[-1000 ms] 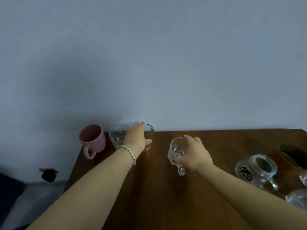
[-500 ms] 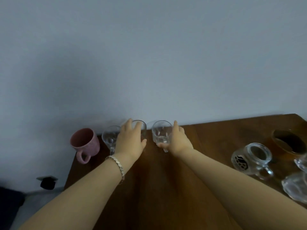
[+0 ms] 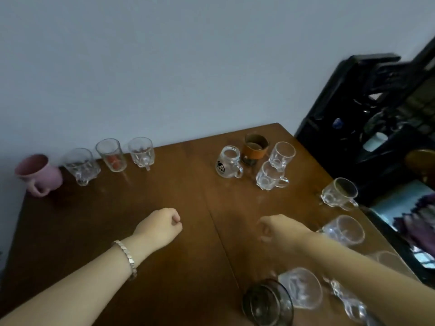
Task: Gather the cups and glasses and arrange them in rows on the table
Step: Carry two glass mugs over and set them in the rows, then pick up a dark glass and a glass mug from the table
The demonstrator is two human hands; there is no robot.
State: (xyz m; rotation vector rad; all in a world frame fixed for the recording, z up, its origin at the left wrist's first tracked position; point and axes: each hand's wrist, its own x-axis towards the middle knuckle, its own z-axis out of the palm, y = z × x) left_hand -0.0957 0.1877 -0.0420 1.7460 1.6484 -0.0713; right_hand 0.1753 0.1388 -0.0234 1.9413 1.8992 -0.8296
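Along the far left edge of the brown table (image 3: 164, 189) stands a row: a pink mug (image 3: 38, 174), a glass mug (image 3: 81, 166), a tumbler with a red mark (image 3: 111, 155) and another glass mug (image 3: 142, 151). My left hand (image 3: 160, 225), with a bracelet on the wrist, hovers over the middle of the table with its fingers curled and holds nothing. My right hand (image 3: 281, 228) is blurred, loosely curled and empty, left of a glass mug (image 3: 344, 229). A printed jar mug (image 3: 227, 165), a brown cup (image 3: 255, 148) and two glass mugs (image 3: 270, 175) cluster at the far right.
More glass mugs stand along the right edge (image 3: 339, 192) and near the front (image 3: 302, 290), beside a dark smoked glass (image 3: 267, 303). A black rack (image 3: 367, 109) full of items stands right of the table. A pale wall rises behind.
Both hands have let go of the glasses in the far row and pulled back to the middle of the table. The view has swung right and down, showing more cups.
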